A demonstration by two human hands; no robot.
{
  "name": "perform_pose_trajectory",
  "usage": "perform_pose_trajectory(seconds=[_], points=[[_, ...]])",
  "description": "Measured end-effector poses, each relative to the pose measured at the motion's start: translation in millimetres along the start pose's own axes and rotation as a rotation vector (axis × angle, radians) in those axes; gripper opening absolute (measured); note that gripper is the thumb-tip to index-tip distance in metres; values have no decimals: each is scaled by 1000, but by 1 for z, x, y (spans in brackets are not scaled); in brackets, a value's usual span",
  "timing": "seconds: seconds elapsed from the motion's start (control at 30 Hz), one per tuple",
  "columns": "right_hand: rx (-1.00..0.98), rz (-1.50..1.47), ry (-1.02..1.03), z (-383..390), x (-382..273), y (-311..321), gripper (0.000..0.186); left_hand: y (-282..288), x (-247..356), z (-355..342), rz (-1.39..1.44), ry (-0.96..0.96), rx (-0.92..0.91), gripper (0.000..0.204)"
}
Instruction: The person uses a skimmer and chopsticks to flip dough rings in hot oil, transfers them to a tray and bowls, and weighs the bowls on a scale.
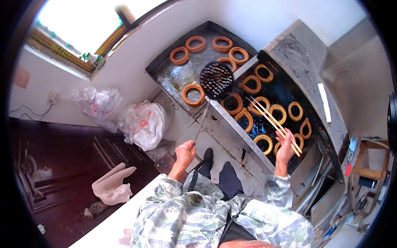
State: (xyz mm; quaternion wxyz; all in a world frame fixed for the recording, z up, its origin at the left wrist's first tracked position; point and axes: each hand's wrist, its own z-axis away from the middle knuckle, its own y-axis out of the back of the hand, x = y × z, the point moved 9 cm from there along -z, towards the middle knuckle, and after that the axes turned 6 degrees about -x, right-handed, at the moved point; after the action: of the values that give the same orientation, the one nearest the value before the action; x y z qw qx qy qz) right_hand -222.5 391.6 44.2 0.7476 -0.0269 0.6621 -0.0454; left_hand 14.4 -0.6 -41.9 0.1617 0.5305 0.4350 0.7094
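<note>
My left hand is closed round the thin handle of a round, dark skimmer. The skimmer's perforated head hangs over the border between a metal tray and a fryer of dark oil. In my right hand is a pair of long wooden chopsticks, their tips pointing down at the dough rings in the oil. Several golden rings float there, one of them a ring beside the chopsticks. Browner fried rings, such as one ring by the near corner, lie on the tray.
White plastic bags stand left of the tray. A dark carved wooden surface bears a crumpled pale cloth. Behind the fryer rises a grey panel. Tools and a wooden frame are at the right. Tiled floor lies below.
</note>
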Motion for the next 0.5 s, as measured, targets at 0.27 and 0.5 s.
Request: perform_pose_trajectory(seconds=[0.27, 0.5], points=[[-493, 15, -34, -71, 75, -258, 26, 73, -92, -22, -63, 350, 67, 15], [-733, 260, 9, -119, 167, -387, 23, 84, -125, -64, -202, 445, 65, 13]])
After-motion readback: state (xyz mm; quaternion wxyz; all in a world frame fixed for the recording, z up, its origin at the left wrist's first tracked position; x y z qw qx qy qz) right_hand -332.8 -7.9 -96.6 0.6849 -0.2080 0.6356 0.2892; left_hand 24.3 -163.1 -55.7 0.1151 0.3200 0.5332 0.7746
